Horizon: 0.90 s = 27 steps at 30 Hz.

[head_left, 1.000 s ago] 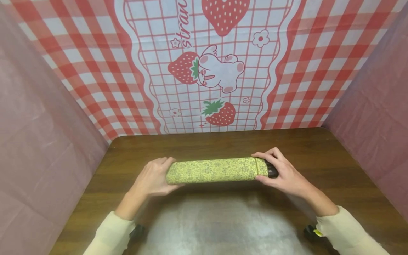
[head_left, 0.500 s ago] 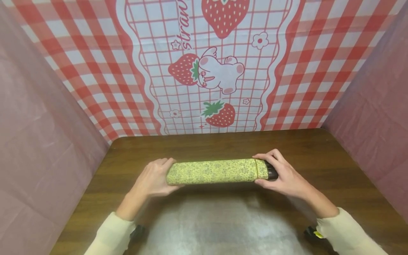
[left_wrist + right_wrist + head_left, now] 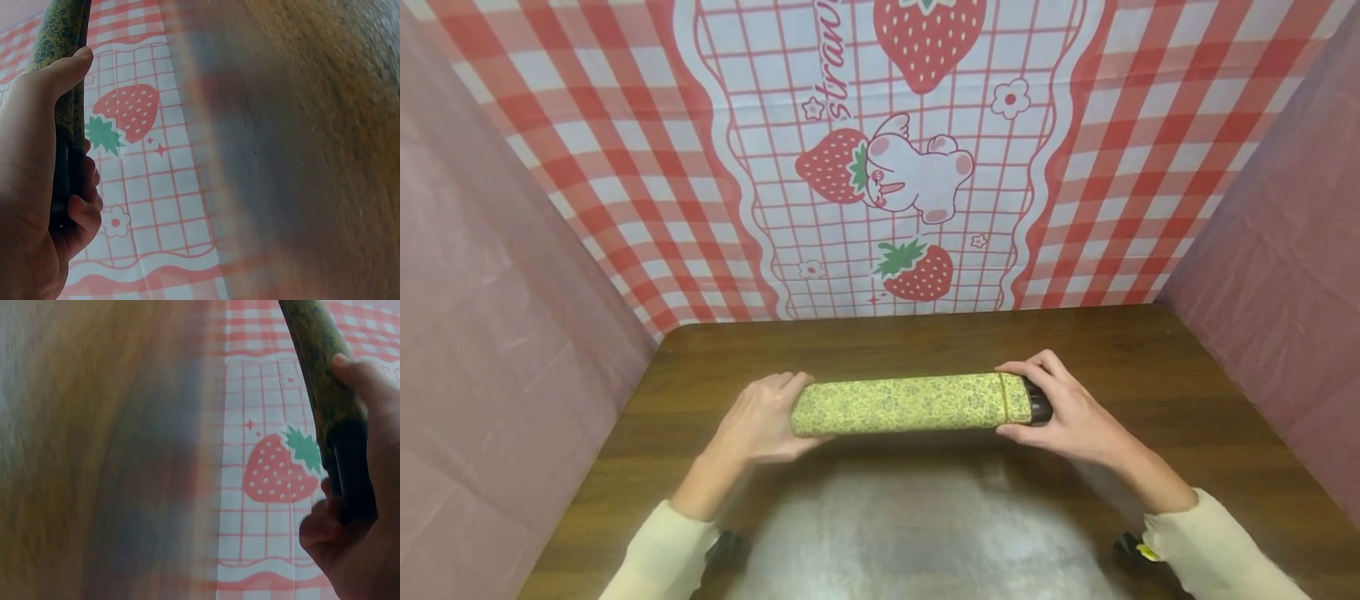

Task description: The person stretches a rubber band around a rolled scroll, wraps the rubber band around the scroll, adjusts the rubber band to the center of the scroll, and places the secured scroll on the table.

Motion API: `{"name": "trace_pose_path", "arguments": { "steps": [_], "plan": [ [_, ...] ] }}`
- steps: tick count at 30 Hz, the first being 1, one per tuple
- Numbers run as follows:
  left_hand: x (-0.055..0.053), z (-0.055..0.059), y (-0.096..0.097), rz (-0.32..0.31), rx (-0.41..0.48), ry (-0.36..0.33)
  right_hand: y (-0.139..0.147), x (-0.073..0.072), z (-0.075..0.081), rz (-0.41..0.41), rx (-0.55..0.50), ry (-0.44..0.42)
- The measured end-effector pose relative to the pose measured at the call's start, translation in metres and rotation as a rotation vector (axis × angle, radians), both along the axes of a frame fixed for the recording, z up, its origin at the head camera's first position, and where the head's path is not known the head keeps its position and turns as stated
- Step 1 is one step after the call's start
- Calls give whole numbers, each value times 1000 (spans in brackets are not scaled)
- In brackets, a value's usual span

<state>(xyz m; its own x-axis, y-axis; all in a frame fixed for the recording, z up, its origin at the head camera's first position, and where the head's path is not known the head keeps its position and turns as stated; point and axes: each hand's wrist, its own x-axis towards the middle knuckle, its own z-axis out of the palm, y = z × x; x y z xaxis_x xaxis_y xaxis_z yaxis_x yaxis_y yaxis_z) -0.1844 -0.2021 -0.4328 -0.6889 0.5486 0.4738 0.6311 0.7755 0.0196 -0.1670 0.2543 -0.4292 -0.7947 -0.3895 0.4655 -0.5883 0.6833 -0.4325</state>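
Note:
A long, flattish yellow-green thing [image 3: 910, 404] with a floral pattern and black ends spans the space between my two hands in the head view. What kind of thing it is, I cannot tell. My left hand [image 3: 762, 419] grips its left end, hiding the black tip there; the left wrist view shows that black end [image 3: 64, 178] under curled fingers. At the other end, my right hand [image 3: 1067, 417] holds it between thumb and fingers, near a thin seam. In the right wrist view the black end piece [image 3: 353, 469] lies against the palm. It appears raised above the table.
Below is a brown wood-grain table [image 3: 925, 333], with bright glare on its near part. A strawberry-print checked cloth [image 3: 880, 242] hangs behind it. Pink cloth walls [image 3: 527, 333] stand at left and right. Dark wrist gear [image 3: 1127, 547] shows by the sleeves.
Almost nothing differs. The backdrop sits slightly lower in the head view, while both hands keep their hold on the patterned thing.

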Motion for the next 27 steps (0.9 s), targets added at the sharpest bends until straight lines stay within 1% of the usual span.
{"name": "trace_pose_path", "arguments": {
  "steps": [3,5,11,14,17,20,23,27],
  "plan": [
    [0,-1,0,-1,-3,-7,-2,0,-1,-28,-2,13],
    [0,-1,0,-1,-4,-4,-2,0,-2,-32,8,11],
    [-1,-1,0,-12,-4,24,0,1,4,-23,76,-50],
    [-2,-1,0,-15,-3,24,-2,2,8,-59,103,-62],
    [-1,-1,1,-13,-7,17,-6,3,12,-113,120,-64],
    [-1,0,1,-9,-8,13,-9,4,13,-140,132,-67],
    [-1,0,1,-8,-9,16,-8,5,12,-121,128,-75],
    [-2,-1,0,-9,-8,30,-2,4,10,-37,88,-72]
  ]
}}
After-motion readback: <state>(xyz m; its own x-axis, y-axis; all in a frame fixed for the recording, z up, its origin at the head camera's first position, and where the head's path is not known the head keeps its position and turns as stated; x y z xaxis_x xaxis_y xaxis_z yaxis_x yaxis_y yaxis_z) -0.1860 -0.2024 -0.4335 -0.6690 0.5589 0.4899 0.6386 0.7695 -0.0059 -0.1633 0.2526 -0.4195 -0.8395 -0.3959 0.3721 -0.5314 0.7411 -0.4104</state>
